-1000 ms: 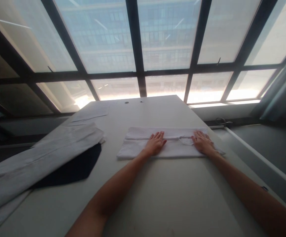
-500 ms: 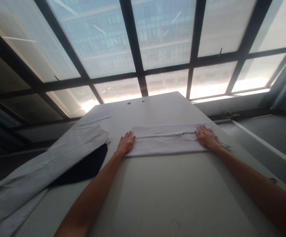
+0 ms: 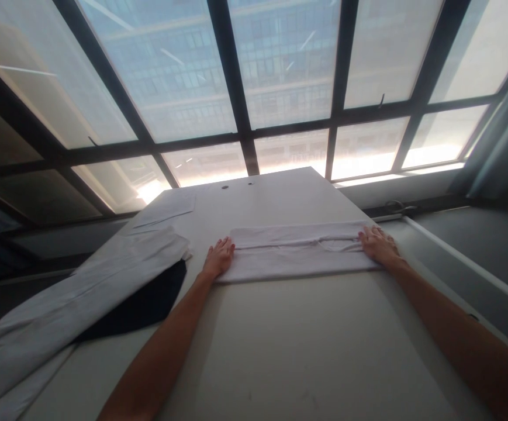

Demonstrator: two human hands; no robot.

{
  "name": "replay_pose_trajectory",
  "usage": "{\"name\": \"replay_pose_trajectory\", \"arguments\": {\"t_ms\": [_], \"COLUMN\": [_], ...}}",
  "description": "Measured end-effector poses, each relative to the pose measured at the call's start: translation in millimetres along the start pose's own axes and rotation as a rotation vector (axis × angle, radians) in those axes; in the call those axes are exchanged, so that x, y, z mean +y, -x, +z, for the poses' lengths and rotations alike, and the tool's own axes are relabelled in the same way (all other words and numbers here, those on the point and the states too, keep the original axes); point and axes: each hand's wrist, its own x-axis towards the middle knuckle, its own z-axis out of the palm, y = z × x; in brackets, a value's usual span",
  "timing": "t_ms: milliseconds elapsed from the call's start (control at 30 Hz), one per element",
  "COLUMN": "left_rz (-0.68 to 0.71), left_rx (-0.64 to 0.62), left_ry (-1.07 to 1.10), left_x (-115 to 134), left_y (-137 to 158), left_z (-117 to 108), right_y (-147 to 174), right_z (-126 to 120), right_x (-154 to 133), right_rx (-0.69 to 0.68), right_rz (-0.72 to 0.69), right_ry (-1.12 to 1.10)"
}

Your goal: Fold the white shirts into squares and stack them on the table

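Note:
A folded white garment lies flat as a long strip across the white table. Its two long edges meet near the middle, where a slight gap shows toward the right. My left hand rests open on the strip's left end, fingers pointing away from me. At the right end my right hand lies flat on the cloth, its fingers stretched out. Neither hand grips anything. The exact kind of garment cannot be made out.
Another white garment lies loosely at the left, over a dark navy cloth. Sheets of white paper sit at the table's far left. A white rail runs beside the right edge. Large windows stand behind.
My right hand has slid right to the strip's end, where a loose bit of cloth stuck out before. My left hand stays at the left end. The view has shifted slightly.

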Motion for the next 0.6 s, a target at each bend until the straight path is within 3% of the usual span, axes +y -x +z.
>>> {"name": "replay_pose_trajectory", "arguments": {"t_ms": [133,267,433,500,600], "left_rz": [0.113,0.401,0.606,0.616,0.642], "left_rx": [0.111,0.043,-0.04,-0.063,-0.07], "left_ry": [0.051,0.188,0.238,0.229,0.204], "left_x": [34,115,218,239,250], "left_y": [6,14,8,3,2], "left_z": [-18,-29,-14,-3,13], "right_y": [1,4,5,7,15], "right_z": [-7,-10,-9,-10,-13], "right_x": [-9,-30,-32,-30,-37], "right_rx": [0.245,0.367,0.333,0.26,0.126], "right_rz": [0.005,-0.11,-0.2,-0.334,-0.544], "right_ry": [-0.037,-0.115,-0.229,-0.272,-0.296]}}
